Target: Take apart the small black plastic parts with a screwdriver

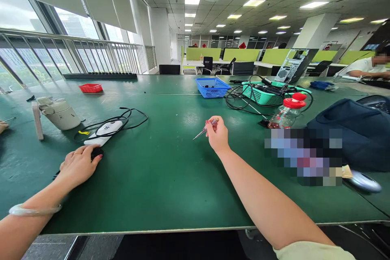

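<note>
My right hand (217, 135) is closed around the handle of a small screwdriver (200, 133), whose thin metal shaft points down to the left just above the green table. At the left, my left hand (77, 166) is curled over a small black object (97, 152). Most of that object is hidden under the palm and fingers, so its kind is unclear. Just beyond this hand lies a white device, likely a power bank (107, 129), with a black cable (134, 109) looped over it.
A beige flask (61, 113) and a red tray (90, 88) stand at the left. Farther back are a blue basket (212, 93) and a green basket (265, 96) of cables. A red-lidded jar (286, 114) and dark bag (350, 138) sit right. Another person's hand (3, 126) shows far left.
</note>
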### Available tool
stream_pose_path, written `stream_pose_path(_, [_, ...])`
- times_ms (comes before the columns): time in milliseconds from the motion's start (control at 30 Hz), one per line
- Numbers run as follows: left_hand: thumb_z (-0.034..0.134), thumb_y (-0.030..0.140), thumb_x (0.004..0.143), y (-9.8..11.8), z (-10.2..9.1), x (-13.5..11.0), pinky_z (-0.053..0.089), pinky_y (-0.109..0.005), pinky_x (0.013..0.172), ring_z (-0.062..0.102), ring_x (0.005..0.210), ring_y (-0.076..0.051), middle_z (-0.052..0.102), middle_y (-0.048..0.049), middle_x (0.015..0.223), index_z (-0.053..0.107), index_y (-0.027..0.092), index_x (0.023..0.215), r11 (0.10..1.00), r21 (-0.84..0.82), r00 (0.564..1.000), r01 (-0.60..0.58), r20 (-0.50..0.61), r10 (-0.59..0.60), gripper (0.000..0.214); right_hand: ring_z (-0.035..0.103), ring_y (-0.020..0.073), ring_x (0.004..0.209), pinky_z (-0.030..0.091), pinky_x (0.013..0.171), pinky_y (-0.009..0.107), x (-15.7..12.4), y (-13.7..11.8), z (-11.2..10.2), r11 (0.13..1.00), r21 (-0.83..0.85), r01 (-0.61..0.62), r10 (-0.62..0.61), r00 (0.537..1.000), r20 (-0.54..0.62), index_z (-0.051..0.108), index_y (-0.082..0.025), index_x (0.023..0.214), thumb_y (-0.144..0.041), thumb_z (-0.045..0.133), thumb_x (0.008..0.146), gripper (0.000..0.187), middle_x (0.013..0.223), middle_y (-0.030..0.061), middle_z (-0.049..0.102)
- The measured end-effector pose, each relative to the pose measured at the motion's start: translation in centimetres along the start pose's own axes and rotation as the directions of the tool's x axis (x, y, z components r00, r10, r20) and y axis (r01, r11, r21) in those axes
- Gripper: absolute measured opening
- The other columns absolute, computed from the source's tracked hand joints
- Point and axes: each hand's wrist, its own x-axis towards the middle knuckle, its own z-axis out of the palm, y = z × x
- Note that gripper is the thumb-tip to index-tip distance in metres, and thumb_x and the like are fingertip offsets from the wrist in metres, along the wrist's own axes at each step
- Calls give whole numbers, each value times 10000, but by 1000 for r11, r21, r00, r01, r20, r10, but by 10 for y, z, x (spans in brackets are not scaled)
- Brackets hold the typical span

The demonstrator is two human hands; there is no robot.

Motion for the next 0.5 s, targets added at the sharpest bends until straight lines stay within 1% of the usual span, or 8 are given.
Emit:
stream_pose_path(67, [269, 535, 965, 3, -4, 1, 370, -606, 1112, 390, 1405, -482, 386, -248, 1526, 437, 142, 1485, 997, -1, 996, 82, -29, -82, 673, 561, 151, 571, 451, 575, 299, 0, -1, 0, 1000, 1, 3, -3, 1000, 5, 487, -260, 898, -508, 572, 904, 262, 693, -30, 602])
stream_pose_path(100, [278, 575, 952, 3, -5, 0, 371, -613, 1105, 373, 1407, -504, 348, -257, 1535, 412, 142, 1501, 995, -2, 993, 104, -53, -104, 712, 561, 152, 571, 450, 575, 299, 0, -1, 0, 1000, 2, 6, -6, 1000, 4, 487, -261, 897, -505, 575, 902, 260, 691, -31, 599])
stream_pose_path(167, [346, 626, 906, 1, -4, -2, 375, -607, 1105, 368, 1405, -515, 348, -277, 1508, 401, 121, 1493, 994, -7, 989, 107, -102, -107, 777, 558, 152, 570, 450, 575, 299, 0, -2, 1, 1000, 1, 9, -9, 1000, 2, 487, -261, 896, -503, 576, 898, 257, 691, -31, 597])
stream_pose_path(233, [430, 603, 852, -5, -3, -3, 380, -574, 1119, 423, 1381, -472, 450, -274, 1429, 426, 99, 1450, 996, -29, 990, 85, -114, -88, 782, 550, 150, 560, 447, 574, 301, 0, -2, 1, 1000, -6, 6, -6, 1000, 4, 488, -261, 897, -504, 572, 898, 257, 687, -32, 598])
stream_pose_path(333, [480, 505, 792, -16, -2, -1, 420, -505, 1107, 571, 1249, -388, 619, -222, 1278, 472, 89, 1363, 994, -98, 995, 55, -77, -63, 707, 538, 146, 546, 441, 572, 302, 0, -3, 1, 1000, -19, 2, -1, 1000, 19, 490, -260, 899, -507, 563, 898, 258, 679, -32, 601])
stream_pose_path(400, [463, 470, 798, -20, -4, 0, 478, -471, 1039, 642, 1139, -352, 681, -185, 1221, 494, 114, 1324, 989, -134, 995, 65, -64, -74, 637, 535, 145, 542, 438, 569, 301, -1, -3, 1, 1000, -23, 3, -2, 1000, 26, 490, -259, 899, -513, 561, 900, 264, 674, -34, 601])
stream_pose_path(500, [420, 433, 854, -20, -11, -1, 533, -422, 893, 696, 1014, -309, 745, -125, 1149, 528, 168, 1287, 986, -133, 993, 97, -52, -105, 519, 532, 142, 535, 437, 566, 299, -1, -3, 1, 1000, -21, 7, -7, 1000, 24, 490, -259, 897, -520, 566, 904, 272, 672, -37, 595])
